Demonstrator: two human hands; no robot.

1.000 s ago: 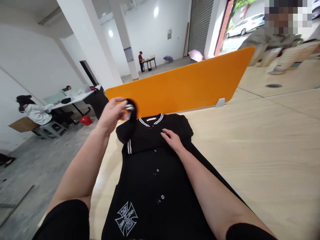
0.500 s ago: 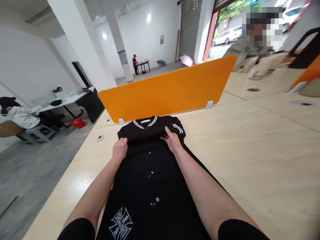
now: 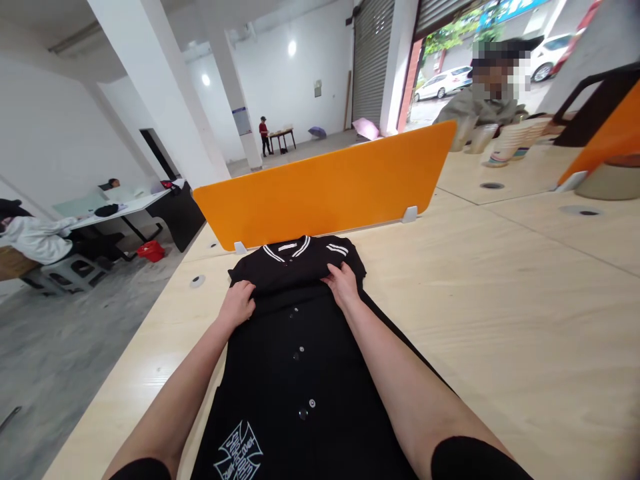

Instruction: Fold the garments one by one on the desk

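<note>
A black button-front garment (image 3: 300, 373) with white-striped collar and cuffs lies flat on the light wooden table (image 3: 500, 320), collar toward the orange divider. Both short sleeves are folded in over the chest. My left hand (image 3: 237, 303) sits at the left shoulder with fingers curled into the folded fabric edge. My right hand (image 3: 343, 285) lies on the folded right sleeve just below its striped cuff (image 3: 338, 249), fingers spread flat on the cloth. A white cross emblem (image 3: 239, 452) shows near the hem.
An orange divider panel (image 3: 325, 190) stands right behind the collar. A person stands beyond it at the far right by stacked cups (image 3: 505, 143). Cable holes (image 3: 197, 281) dot the table. The table's left edge drops to grey floor, where people sit at a desk (image 3: 120, 210).
My left hand has come down from holding the left sleeve in the air and laid it folded over the chest. Both hands now sit on the shoulders; the view has shifted slightly.
</note>
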